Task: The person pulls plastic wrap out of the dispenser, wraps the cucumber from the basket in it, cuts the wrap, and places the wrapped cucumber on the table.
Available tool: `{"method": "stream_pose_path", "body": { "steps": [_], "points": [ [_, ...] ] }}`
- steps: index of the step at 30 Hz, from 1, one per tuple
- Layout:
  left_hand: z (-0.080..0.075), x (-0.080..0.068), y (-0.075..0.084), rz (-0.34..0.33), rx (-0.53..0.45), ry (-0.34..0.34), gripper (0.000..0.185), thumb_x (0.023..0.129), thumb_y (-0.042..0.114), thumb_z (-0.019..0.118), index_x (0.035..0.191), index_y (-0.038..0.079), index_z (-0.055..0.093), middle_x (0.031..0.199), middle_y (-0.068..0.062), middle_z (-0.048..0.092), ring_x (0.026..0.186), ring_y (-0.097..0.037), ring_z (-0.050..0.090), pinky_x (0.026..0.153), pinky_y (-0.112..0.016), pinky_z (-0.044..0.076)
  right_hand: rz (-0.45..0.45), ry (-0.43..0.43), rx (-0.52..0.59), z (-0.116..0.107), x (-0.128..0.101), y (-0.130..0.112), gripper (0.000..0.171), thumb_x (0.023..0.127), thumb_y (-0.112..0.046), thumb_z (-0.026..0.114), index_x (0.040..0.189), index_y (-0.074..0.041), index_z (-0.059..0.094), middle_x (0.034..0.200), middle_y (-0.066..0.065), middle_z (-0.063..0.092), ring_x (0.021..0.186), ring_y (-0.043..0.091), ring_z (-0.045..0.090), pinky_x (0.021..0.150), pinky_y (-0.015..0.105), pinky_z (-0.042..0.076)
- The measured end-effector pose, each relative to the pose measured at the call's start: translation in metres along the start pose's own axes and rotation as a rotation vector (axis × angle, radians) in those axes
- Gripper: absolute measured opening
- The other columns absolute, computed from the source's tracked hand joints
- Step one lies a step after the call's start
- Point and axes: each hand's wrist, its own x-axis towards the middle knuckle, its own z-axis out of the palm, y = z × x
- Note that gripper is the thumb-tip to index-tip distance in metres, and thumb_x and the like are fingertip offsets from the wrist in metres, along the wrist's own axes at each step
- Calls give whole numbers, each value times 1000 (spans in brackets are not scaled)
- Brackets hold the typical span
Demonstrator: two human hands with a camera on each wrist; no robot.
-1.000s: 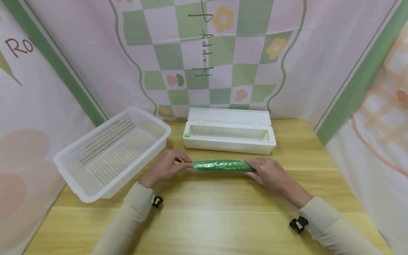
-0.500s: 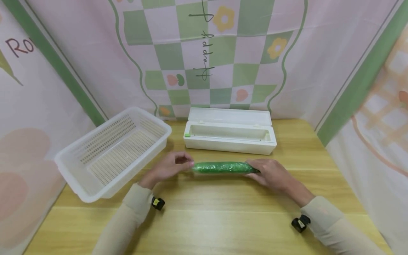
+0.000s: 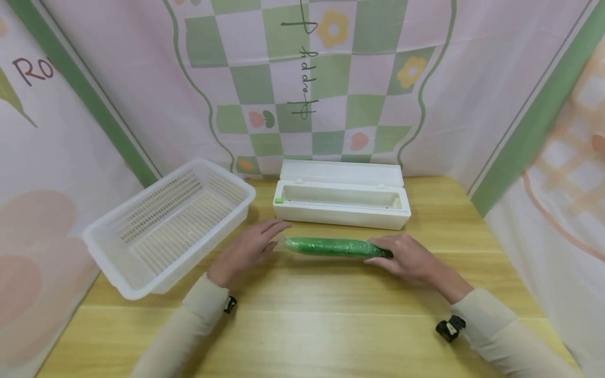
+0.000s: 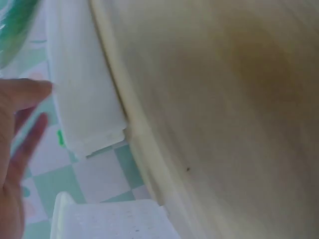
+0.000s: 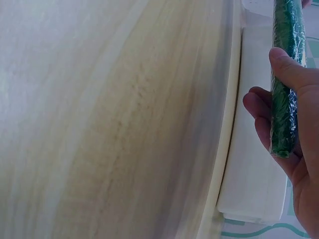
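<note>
A green cucumber (image 3: 328, 247) wrapped in shiny clear film lies level across the middle of the head view, held over the table. My right hand (image 3: 408, 257) grips its right end, thumb on one side and fingers curled round the other, as the right wrist view shows. At the cucumber's left end is my left hand (image 3: 246, 251), its fingers loosely extended near the tip. In the left wrist view, thumb and fingers stand apart with a gap to the blurred cucumber (image 4: 14, 30). Just behind sits a long white box (image 3: 340, 214), its lid raised at the back.
A white perforated basket (image 3: 212, 244) stands on the left of the wooden table (image 3: 331, 331), angled beside my left forearm. The box has a small green piece (image 3: 279, 200) at its left front. Patterned cloth (image 3: 312, 79) hangs behind and at both sides.
My left fingers pinched the film at the cucumber's left end earlier; now they have let go and spread slightly. The cucumber's right end has dipped a little. My right hand keeps its grip.
</note>
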Motion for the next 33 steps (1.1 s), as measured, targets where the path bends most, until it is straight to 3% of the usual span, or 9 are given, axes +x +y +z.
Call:
{"method": "stream_pose_path", "body": {
  "steps": [6,11,14,17,22,26,30,33],
  "points": [
    [3,1,3,173,120,182,51,93,1,77,141,9,63,135,-9,71,123,-22,70,103,-33,60,54,-42,47,-2,-1,-2,38,90,-26,86,121,-6,77,105,4,82,82,-2,68,67,22,59],
    [2,2,1,341,256,301,33,100,3,67,133,8,71,127,-7,76,113,-18,75,94,-31,63,88,-70,85,-4,-2,-2,35,91,-28,84,120,-8,78,101,0,81,75,-4,62,65,20,56],
    [2,1,0,405,319,342,31,103,-1,58,128,8,75,123,-7,78,108,-19,77,91,-32,65,92,-82,107,-4,-3,-2,32,93,-29,83,119,-11,79,98,-4,80,73,-5,60,64,19,53],
    [1,1,0,425,343,340,33,104,-2,55,127,9,76,121,-6,79,106,-18,78,90,-32,65,90,-90,117,-4,-3,-3,30,93,-31,82,118,-13,79,96,-6,80,72,-5,59,64,18,53],
    [2,1,0,388,282,308,26,97,10,71,121,10,79,114,-3,81,101,-15,79,88,-29,65,83,-91,115,-4,-3,-2,30,93,-30,83,118,-13,79,97,-5,80,74,-5,60,65,19,54],
    [4,3,2,311,129,284,31,83,16,88,113,10,82,108,-3,83,95,-14,80,84,-24,65,78,-85,103,-4,-4,-2,33,93,-30,83,120,-12,79,100,-3,81,75,-5,62,66,20,56],
    [7,5,5,195,-94,271,29,78,11,92,106,7,84,104,-6,83,92,-16,80,84,-23,64,78,-76,88,-3,-6,-2,39,93,-31,82,124,-6,77,105,4,82,80,-4,66,68,21,58],
    [11,5,7,54,-369,258,22,80,4,89,101,5,84,102,-8,82,91,-17,79,85,-24,64,76,-67,86,-3,-6,-2,43,93,-30,83,125,-3,75,107,8,82,80,-3,66,67,21,58]
  ]
}}
